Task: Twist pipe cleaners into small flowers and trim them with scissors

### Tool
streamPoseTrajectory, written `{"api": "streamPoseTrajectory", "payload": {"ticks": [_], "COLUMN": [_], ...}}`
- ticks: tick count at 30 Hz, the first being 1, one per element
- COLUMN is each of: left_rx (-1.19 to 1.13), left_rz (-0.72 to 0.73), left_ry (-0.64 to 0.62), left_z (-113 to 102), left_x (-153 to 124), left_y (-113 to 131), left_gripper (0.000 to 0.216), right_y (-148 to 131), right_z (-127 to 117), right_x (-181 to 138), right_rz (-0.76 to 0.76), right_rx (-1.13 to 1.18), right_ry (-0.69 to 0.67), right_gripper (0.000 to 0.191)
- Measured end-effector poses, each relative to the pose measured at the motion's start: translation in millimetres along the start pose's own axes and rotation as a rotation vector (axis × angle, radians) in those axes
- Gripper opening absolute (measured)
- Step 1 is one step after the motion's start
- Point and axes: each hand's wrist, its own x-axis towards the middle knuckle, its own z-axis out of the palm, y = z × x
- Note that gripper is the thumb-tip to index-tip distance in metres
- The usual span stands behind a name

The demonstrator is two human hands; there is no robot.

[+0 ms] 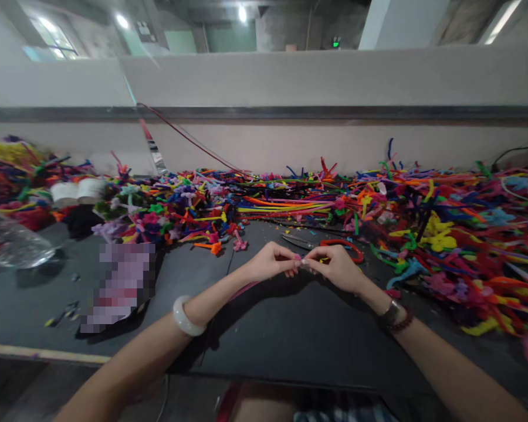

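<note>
My left hand [273, 261] is closed in a pinch on a pink pipe cleaner [298, 257]. A thin pink stem [245, 289] trails from beneath that hand towards the wrist. Fingertip to fingertip with it, my right hand [338, 268] is also closed, pinching the pipe cleaner's end, where a small pale bit shows. The exact shape between the fingertips is too small to make out. Just behind my right hand lies a pair of scissors [300, 241] with red handles [356, 251], partly covered by the hand.
Heaps of coloured pipe cleaners [479, 234] and twisted flowers [149, 218] line the back and right of the dark table [264, 340]. A blurred-out phone-like object [118, 287] lies left, near a clear plastic bottle [15, 243] and white rolls [77, 192]. A low wall [290, 143] stands behind.
</note>
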Motion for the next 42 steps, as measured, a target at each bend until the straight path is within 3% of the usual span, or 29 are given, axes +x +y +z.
{"api": "streamPoseTrajectory", "payload": {"ticks": [4, 6, 8, 16, 25, 33, 42], "left_rx": [0.562, 0.714, 0.745, 0.244, 0.019, 0.002, -0.210], "left_rz": [0.312, 0.411, 0.422, 0.093, -0.019, -0.027, -0.087], "left_ry": [0.096, 0.095, 0.092, 0.114, 0.099, -0.034, 0.046], "left_z": [6, 8, 7, 4, 5, -2, -4], "left_x": [-4, -4, -4, 0, 0, 1, 4], "left_y": [3, 3, 2, -3, -2, -6, -8], "left_gripper": [0.023, 0.023, 0.023, 0.027, 0.025, 0.031, 0.028], "right_y": [3, 6, 9, 20, 21, 19, 20], "right_z": [3, 5, 6, 3, 6, 9, 11], "right_x": [3, 4, 5, 9, 7, 7, 8], "right_rz": [0.242, 0.315, 0.342, 0.296, 0.234, 0.207, 0.213], "right_rx": [0.185, 0.269, 0.336, 0.498, 0.455, 0.379, 0.408], "right_ry": [-0.084, -0.108, -0.123, -0.136, -0.095, -0.067, -0.021], "right_gripper": [0.021, 0.020, 0.020, 0.022, 0.021, 0.020, 0.028]}}
